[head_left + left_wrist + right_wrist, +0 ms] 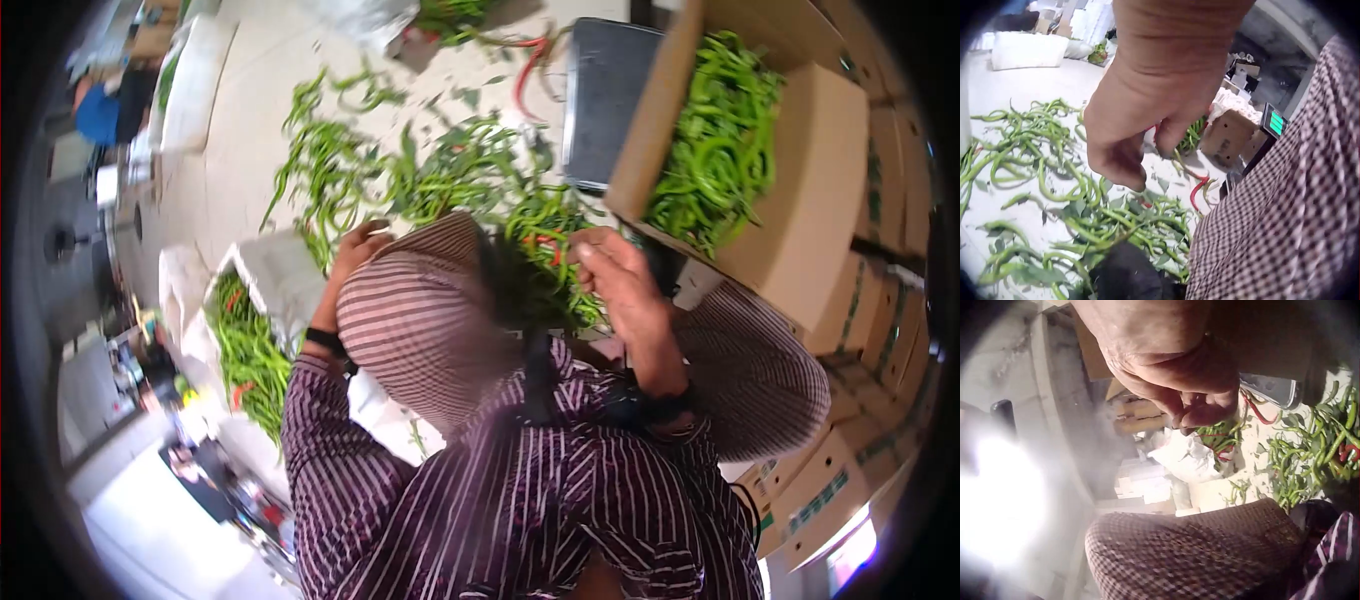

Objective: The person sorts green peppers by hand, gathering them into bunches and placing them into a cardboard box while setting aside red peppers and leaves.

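Long green chili peppers [460, 170] lie loosely spread with leaves on the white surface in front of the person. My left hand [355, 255] hangs low at the near left of this spread, beside the knee. In the left wrist view its fingers [1125, 172] droop loosely over the peppers, thumb apart, with nothing visible between them. My right hand [620, 285] is raised over the near right of the spread, below the open cardboard box [820, 170]. Its fingers [1216, 415] are loosely bent, fingertips close to the thumb, and no pepper shows in them.
Green peppers [715, 150] lie in the box at the right. A dark flat tray-like top [610, 100] stands beside it. At the left is a white container [275, 270] near more peppers. Checked knees [430, 310] flank the work area, and stacked cartons [880, 310] stand at the right.
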`<state>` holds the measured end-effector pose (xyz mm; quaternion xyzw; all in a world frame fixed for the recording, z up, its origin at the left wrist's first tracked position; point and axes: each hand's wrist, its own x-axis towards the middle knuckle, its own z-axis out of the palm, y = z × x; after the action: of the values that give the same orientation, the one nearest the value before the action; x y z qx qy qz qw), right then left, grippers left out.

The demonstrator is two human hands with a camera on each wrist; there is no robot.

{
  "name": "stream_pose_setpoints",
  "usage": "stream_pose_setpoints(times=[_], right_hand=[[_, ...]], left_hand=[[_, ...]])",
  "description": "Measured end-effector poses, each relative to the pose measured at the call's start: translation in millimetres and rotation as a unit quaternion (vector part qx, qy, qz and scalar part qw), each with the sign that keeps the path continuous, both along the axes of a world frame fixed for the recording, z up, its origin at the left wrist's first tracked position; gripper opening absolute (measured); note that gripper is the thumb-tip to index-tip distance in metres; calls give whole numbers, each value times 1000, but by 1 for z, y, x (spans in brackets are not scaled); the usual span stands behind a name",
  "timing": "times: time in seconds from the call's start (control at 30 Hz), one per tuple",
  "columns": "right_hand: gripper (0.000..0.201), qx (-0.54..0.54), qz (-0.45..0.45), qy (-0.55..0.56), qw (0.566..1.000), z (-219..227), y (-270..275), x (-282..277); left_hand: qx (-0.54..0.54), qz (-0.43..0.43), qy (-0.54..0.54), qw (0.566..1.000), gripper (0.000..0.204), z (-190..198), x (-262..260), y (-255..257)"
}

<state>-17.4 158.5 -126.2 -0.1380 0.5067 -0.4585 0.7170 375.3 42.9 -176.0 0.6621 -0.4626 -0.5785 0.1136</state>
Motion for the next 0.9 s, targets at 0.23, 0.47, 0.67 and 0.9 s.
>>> stream_pose_setpoints(times=[0.23,0.47,0.67,0.9], right_hand=[[27,62,89,42,993,-49,-40,29],[33,69,155,91,981,-91,-94,74],[29,-139,310,408,848,-132,-145,107],[30,-94,343,350,867,-118,-149,106]], left_hand=[[-31,47,-39,998,45,-87,17,27],[-207,34,-209,955,42,-123,70,-30],[-350,30,-348,869,52,-129,146,-130],[-340,71,-397,849,64,-150,192,-211]])
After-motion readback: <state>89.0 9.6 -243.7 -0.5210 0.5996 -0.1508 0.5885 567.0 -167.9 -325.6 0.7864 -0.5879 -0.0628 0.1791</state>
